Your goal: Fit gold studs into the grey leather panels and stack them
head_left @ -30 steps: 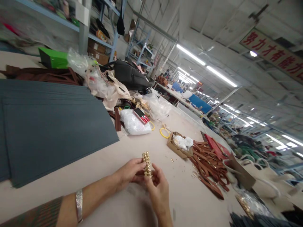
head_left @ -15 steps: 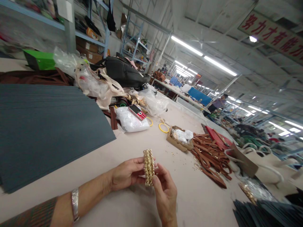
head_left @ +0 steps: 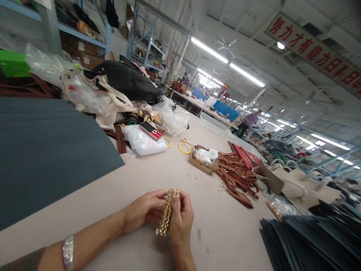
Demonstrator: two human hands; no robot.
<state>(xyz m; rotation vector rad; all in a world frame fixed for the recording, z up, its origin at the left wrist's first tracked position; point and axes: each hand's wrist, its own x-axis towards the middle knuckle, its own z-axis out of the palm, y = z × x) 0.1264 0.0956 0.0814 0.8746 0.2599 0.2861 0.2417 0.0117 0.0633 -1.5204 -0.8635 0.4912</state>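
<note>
A bunched gold chain point(head_left: 166, 216) with thick links is held above the pale table point(head_left: 225, 233), tilted with its lower end toward me. My right hand point(head_left: 182, 214) is closed on its upper right side, the thumb lying along the links. From the left, my left hand point(head_left: 143, 209) grips the chain too, its fingertips partly hidden behind the links. A silver bracelet point(head_left: 68, 251) circles my left wrist.
Dark blue-grey sheets point(head_left: 50, 150) are stacked at left, more dark pieces point(head_left: 304, 241) at lower right. Ahead are a red phone point(head_left: 150, 130) on a white bag point(head_left: 143, 143), a yellow ring point(head_left: 185, 148), a small cardboard box point(head_left: 201, 164) and brown straps point(head_left: 238, 177).
The gold chain has tipped from nearly upright to a slant, its top leaning right. My right hand has shifted up along it. The whole view has swung slightly to the right.
</note>
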